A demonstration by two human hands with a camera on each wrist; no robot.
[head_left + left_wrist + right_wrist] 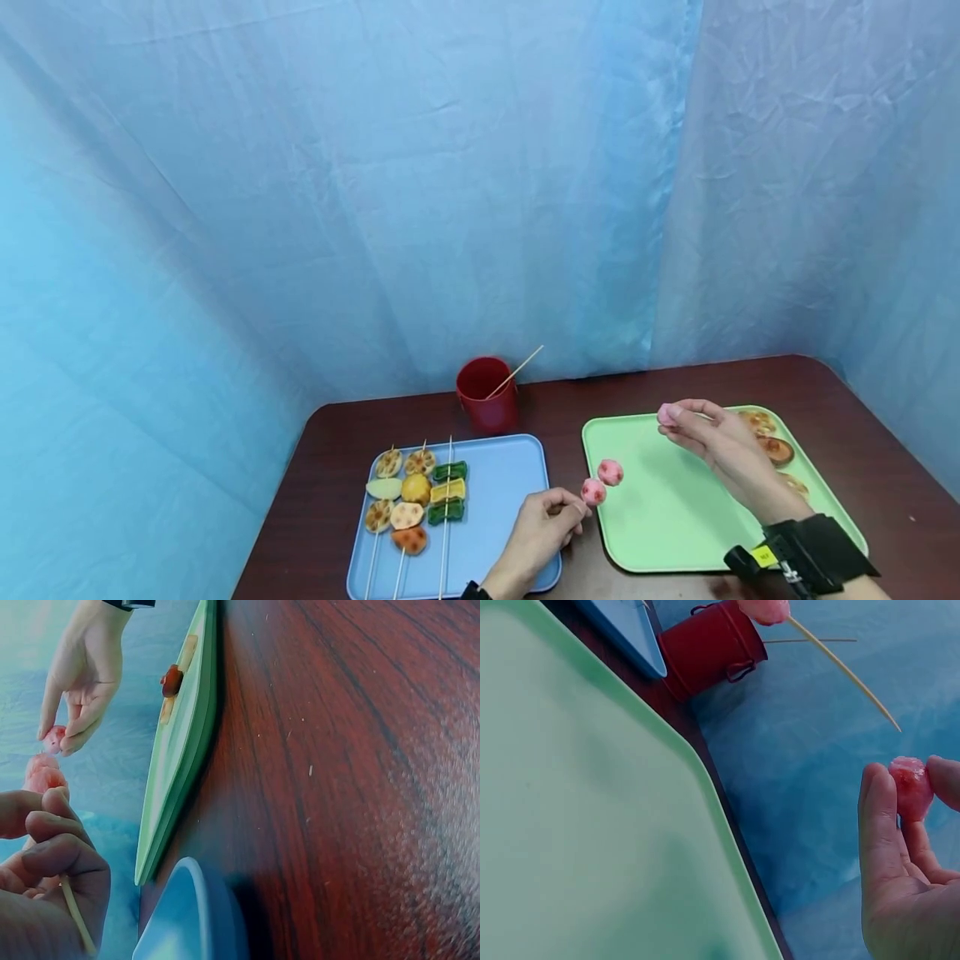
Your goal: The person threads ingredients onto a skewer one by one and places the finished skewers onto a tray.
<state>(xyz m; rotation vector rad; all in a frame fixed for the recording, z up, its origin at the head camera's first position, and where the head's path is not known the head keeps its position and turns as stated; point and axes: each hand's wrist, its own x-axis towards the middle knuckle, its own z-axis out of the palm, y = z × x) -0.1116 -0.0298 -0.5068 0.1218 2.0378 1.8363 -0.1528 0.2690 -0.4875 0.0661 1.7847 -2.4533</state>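
Note:
My left hand [538, 529] grips a wooden skewer [76, 916] that carries two pink meatball-like balls [611, 472], held over the gap between the two trays. In the right wrist view the skewer's bare pointed tip sticks out past the balls, towards my right hand. Between thumb and fingertips, my right hand [723, 454] pinches a third pink ball [911, 789], raised above the green tray [660, 533]. That ball and the skewer tip are apart in the right wrist view. The left palm hides part of the skewer.
Several loaded skewers with lotus slices, green and yellow pieces [447, 492] lie on the left of the blue tray [498, 467]. Behind stands a red bucket [491, 412] with a bare skewer [517, 370] leaning in it. Browned food pieces [776, 451] line the green tray's right side.

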